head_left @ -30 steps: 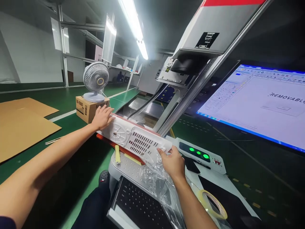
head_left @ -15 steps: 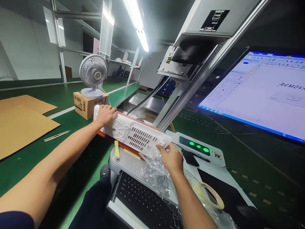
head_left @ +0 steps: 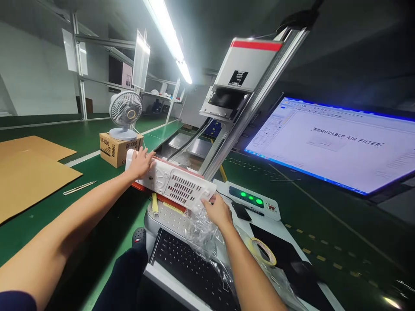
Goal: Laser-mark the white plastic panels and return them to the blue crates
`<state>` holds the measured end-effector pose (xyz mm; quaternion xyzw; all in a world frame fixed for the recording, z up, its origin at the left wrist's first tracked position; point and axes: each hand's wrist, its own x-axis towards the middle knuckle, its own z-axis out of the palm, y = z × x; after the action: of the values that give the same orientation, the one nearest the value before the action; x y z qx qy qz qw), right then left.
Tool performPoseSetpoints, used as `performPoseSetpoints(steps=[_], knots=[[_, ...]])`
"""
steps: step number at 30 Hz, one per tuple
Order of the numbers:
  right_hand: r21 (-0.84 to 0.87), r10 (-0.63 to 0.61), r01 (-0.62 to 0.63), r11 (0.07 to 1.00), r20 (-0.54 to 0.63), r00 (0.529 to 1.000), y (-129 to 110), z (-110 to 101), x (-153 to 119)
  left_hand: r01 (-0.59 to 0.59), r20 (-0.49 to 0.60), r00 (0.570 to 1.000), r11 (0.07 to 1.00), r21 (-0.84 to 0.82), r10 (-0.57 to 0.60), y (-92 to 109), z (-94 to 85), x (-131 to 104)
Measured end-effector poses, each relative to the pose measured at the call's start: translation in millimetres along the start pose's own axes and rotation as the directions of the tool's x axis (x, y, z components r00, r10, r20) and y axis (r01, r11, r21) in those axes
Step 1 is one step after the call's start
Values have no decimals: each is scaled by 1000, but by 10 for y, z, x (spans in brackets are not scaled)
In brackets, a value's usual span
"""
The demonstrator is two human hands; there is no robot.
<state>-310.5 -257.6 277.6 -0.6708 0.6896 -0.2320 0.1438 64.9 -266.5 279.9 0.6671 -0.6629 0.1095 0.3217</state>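
Note:
A long white plastic panel [head_left: 158,178] with a slotted grille stands tilted on an orange-red piece [head_left: 138,186] above a perforated metal plate [head_left: 171,217]. My left hand [head_left: 142,163] grips the panel's upper left end, fingers over its top edge. At the right end, my right hand [head_left: 217,209] pinches the panel's corner between thumb and fingers. Crumpled clear plastic film [head_left: 202,233] lies below that corner. A yellow strip [head_left: 154,204] rests by the plate's left side.
Behind stands a small fan [head_left: 126,113] on a cardboard box [head_left: 113,151]. A machine head [head_left: 238,73] hangs from a slanted metal column. To the right are a monitor [head_left: 330,138], a control box with green lights [head_left: 253,198] and a tape roll [head_left: 265,252]. A keyboard [head_left: 191,268] lies below.
The head view has turned right and up, showing more of the monitor and machine head. The fingers of my left hand are more spread on the panel. Both hands remain at its ends.

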Motion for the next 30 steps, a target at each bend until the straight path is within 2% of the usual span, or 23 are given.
performPoseSetpoints(steps=[2,5,7,9,11,12,14,16,17,19,21,26,30], knots=[[27,-5,5,1000,14,1000,67,-200,-289,-3,-49,999,999,-32,2,44,-65,-363],[167,-25,14,986,66,998,326,-635,-972,63,-87,993,991,-121,-74,36,-55,-1134],[339,-10,-44,940,154,988,550,-926,-1531,164,-46,983,970,-180,-175,-10,51,-1718],[506,39,-172,845,263,964,761,-1103,-2080,288,44,957,936,-201,-285,-52,228,-2290],[601,85,-279,749,330,940,947,-1085,-2535,375,189,920,912,-169,-343,-47,439,-2805],[616,102,-306,726,344,933,1040,-997,-2710,393,285,894,911,-128,-346,-17,541,-3029],[582,129,-314,750,336,933,1240,-699,-2944,384,478,816,923,-29,-324,90,703,-3396],[461,170,-297,836,297,940,1456,-326,-3038,319,617,735,946,50,-281,228,781,-3637],[372,187,-273,887,251,950,1557,-146,-3043,278,655,710,958,77,-258,292,789,-3709],[195,176,-203,960,147,973,1716,150,-2981,194,685,695,975,111,-217,385,766,-3772],[87,130,-136,987,73,989,1801,338,-2840,134,698,689,981,139,-193,422,729,-3766],[-19,92,-92,996,-1,996,1829,497,-2324,118,703,676,974,194,-222,404,738,-3724],[-82,86,-83,993,36,996,1890,572,-2092,143,692,676,967,211,-252,427,786,-3733]])
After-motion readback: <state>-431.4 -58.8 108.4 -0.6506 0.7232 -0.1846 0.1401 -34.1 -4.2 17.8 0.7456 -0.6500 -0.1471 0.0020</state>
